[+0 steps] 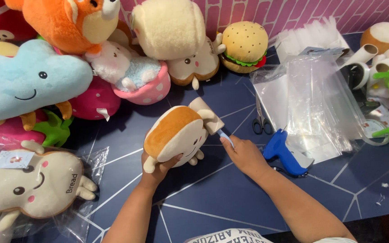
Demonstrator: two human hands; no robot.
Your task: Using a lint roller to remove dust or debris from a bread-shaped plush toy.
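Presently: tan-and-cream bread-slice plush toy [176,135], raised just above the dark blue surface [212,198], left hand [158,168] closed under its base; right hand [244,155] closed on a light blue-handled lint roller [210,118] against its top edge; best rolled steadily, toy kept firmly supported.

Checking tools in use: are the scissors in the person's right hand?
No: the scissors lie on the table, while the right hand holds a lint roller against the bread plush.

A bread plush [176,135] sits mid-tabletop [212,198]; scissors [260,120] and a tagging gun [282,152] lie right of it, plastic bags [316,103] farther right, piled plush toys [113,58] behind.
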